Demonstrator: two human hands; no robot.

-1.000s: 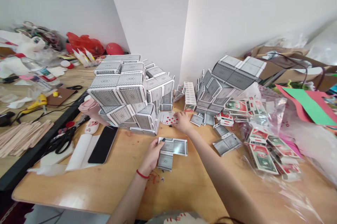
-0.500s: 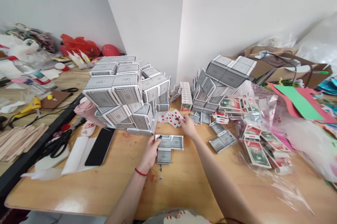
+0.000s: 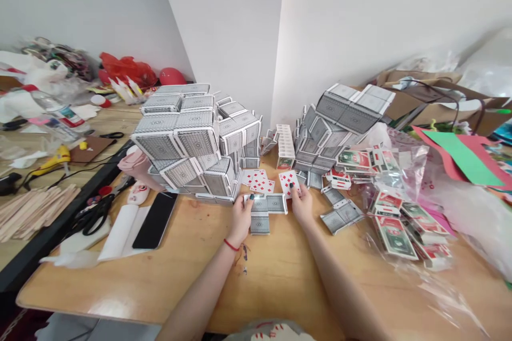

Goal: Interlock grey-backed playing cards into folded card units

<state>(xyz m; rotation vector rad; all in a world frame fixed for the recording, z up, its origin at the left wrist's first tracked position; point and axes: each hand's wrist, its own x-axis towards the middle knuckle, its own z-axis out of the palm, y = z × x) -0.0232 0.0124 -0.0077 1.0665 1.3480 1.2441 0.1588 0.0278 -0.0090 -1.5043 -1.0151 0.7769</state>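
Note:
Between my arms, my left hand point(image 3: 241, 219) grips the left end of a small piece made of joined grey-backed playing cards point(image 3: 261, 223). My right hand point(image 3: 301, 203) pinches a red-suited playing card point(image 3: 287, 183), face up, just right of that piece. More loose face-up cards point(image 3: 259, 181) lie on the wooden table behind my left hand. A large built-up stack of folded cards point(image 3: 180, 138) stands at the left, and a second one point(image 3: 332, 122) at the right. A joined card piece point(image 3: 342, 213) rests right of my right hand.
Card boxes point(image 3: 394, 234) and crinkled clear plastic lie at the right. A black phone point(image 3: 155, 222), scissors point(image 3: 90, 221) and a white roll point(image 3: 118, 226) are at the left, beyond them wooden sticks point(image 3: 36, 210) and a yellow glue gun point(image 3: 54, 162). A wall rises behind.
My right hand has drawn one card away from the loose face-up cards, to the right and nearer. My left hand has lifted or shifted the joined piece slightly forward and right.

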